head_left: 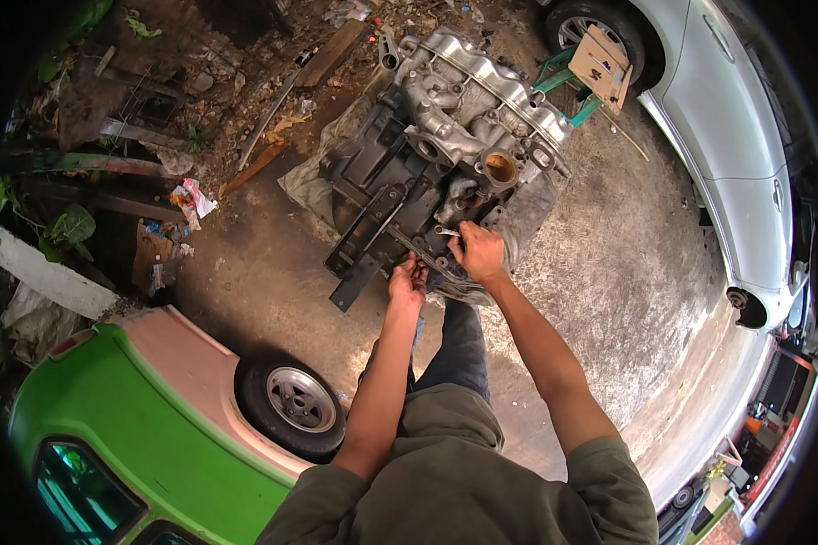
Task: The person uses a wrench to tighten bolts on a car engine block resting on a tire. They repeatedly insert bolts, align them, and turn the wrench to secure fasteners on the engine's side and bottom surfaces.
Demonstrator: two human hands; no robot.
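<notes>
A large engine (373, 173) stands before me, with dark metal below and a silvery top cover (491, 68). At its near side, my right hand (482, 252) is closed around a short silver wrench (444, 231), whose rounded end sticks out to the left of the fingers. Lower and to the left, my left hand (409, 280) has its fingers bent together against the engine's near edge, beside a dark flat bracket (355, 283). Whatever those fingers pinch is hidden. Between the hands runs a dark metal rail (418, 250) with holes.
Cloth sacking (311, 189) lies under the engine. A green stool (583, 111) with a cardboard sheet (601, 65) stands behind it. A silver car (731, 136) is at the right, a green and pink car (155, 409) at the lower left. Planks (335, 53) and litter lie at the back left.
</notes>
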